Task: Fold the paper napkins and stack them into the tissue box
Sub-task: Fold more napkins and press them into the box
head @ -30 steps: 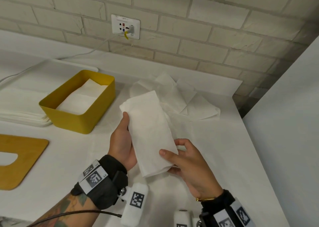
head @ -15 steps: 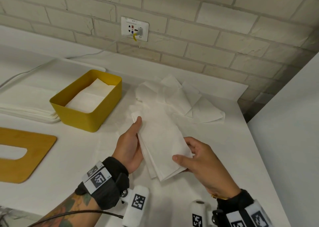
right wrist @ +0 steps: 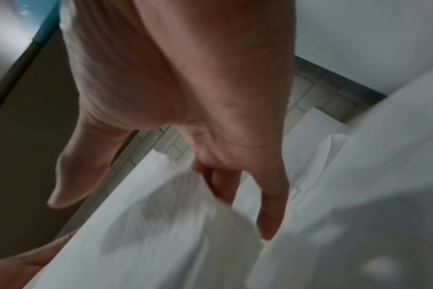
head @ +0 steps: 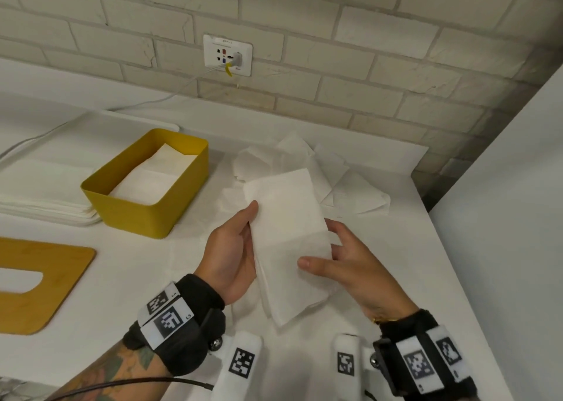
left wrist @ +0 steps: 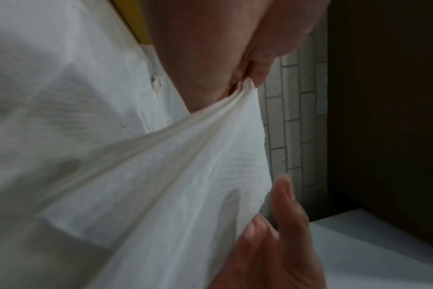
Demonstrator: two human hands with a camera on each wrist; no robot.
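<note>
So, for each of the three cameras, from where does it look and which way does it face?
Head: above, facing forward and down at the folded napkin, yellow tissue box and brick wall; both hands show.
Left wrist: along the left hand, whose fingers pinch the napkin edge.
Right wrist: along the right hand, fingers on the napkin.
Shared: the left wrist view also shows the right hand's fingers; all show the napkin.

"LS" on left wrist tag (head: 179, 317).
</note>
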